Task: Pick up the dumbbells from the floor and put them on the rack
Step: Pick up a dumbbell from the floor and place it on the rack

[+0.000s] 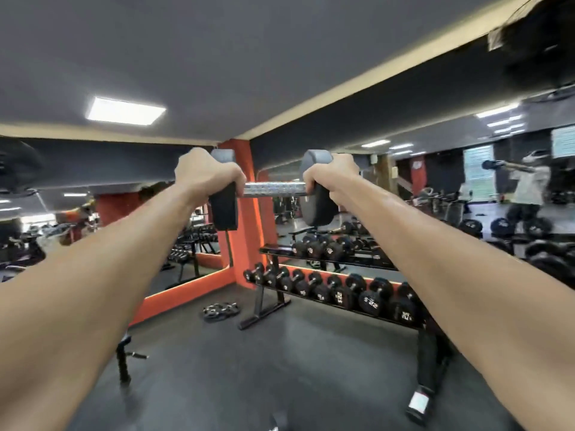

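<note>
Presently, findings were recorded from the wearer outward.

Arms: both forearms were extended forward and raised, roughly level with each other, neither plainly nearer the load.

Left hand [205, 175]: it was wrapped over the left head of the dumbbell [270, 189], fingers curled together and clamped on the inner edge of that head.

Right hand [329, 175]: it was wrapped over the right head in the same manner, fingers hooked tight over its inner rim beside the handle.

Load: the dumbbell was off the floor, held high in front of the wearer. Its long axis ran left to right, near level. The knurled metal handle was bare between the two hands.

Floor: dark rubber flooring [280, 368] lay below. A few weight plates [221, 311] lay flat near the left foot of the rack. No other loose dumbbell could be confirmed on the visible floor.

Rack [264, 306]: it stood below and beyond the hands, running from centre away to the right. The lower tier carried a full row of black dumbbells [370, 298]; the upper tier [270, 251] held several more, with bare rail showing at its left end.

Governing relation: the held axis lay across the wearer, whereas stored dumbbells sat with handles crosswise to the rails. In my judgement the load would need lowering forward and down, and turning to match, before seating.

Risk, as judged: grip was on the heads, not the handle; slippage during lowering was the concern.

Background: mirrors [193, 244] lined the walls behind.
</note>
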A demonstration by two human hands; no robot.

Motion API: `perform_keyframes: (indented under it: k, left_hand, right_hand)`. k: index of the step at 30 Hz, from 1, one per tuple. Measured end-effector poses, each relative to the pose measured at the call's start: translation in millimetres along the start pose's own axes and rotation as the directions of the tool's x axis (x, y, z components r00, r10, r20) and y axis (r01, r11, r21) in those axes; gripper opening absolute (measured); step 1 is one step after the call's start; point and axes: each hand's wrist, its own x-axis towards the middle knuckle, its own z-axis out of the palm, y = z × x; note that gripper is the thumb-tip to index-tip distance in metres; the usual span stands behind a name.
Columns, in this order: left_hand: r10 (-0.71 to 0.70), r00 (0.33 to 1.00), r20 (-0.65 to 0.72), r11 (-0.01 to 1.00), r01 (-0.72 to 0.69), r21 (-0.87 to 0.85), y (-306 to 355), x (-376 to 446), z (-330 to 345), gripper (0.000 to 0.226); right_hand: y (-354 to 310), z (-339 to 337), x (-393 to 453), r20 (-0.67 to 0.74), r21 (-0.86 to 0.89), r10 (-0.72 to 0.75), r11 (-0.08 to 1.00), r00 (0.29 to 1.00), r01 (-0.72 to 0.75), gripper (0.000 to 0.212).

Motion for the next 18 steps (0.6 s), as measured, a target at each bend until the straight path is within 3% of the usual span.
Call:
perform_keyframes:
  k: [10,13,18]
  left_hand:
    - [0.16,0.942,0.294,0.975,-0.104,-0.196,91,123,276,0.054]
    - [0.245,0.889,0.387,0.947,-0.134,-0.292,127,148,363,0.05]
    - [0.341,0.778,0.527,0.909,-0.131,-0.395,191,159,500,0.04]
  right_hand:
    - [100,-141,184,-0.345,-0.224,0.064,0.963,0.936,-0.148,0.052]
    - [135,-191,238,-0.464,-0.247,0.096,0.941,0.881,-0.233,0.068]
    - [187,-284,301,-0.615,-0.306,0.086,0.891,0.784,-0.337,0.075]
